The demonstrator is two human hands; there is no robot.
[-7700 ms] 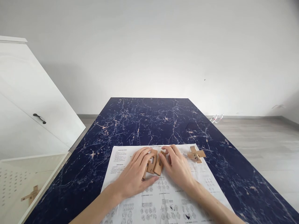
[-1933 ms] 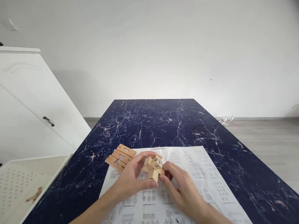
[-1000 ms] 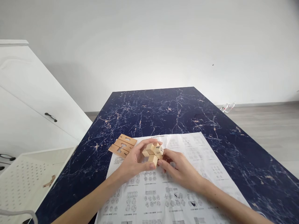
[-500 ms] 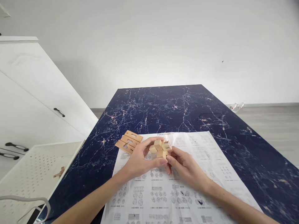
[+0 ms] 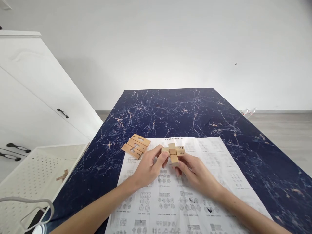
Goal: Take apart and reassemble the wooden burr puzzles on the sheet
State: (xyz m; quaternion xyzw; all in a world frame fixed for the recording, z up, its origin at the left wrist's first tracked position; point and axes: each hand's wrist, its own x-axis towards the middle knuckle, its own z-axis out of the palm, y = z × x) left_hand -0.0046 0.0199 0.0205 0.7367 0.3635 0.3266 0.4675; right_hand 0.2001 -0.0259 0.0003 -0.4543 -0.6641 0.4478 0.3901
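Hands meet over instruction sheet (image 5: 190,195): left hand (image 5: 148,165) and right hand (image 5: 195,169) both pinch wooden cross puzzle (image 5: 173,152), fingers closed on its sides, seemingly just above sheet. Flat wooden pieces (image 5: 135,146) lie at sheet's far-left corner.

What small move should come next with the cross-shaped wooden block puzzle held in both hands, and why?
Probably slide one bar free. The cross-shaped wooden block puzzle is pinched between the left hand and right hand above the printed instruction sheet, still fully interlocked, while three flat slotted wooden pieces already lie apart on the blue marble table.
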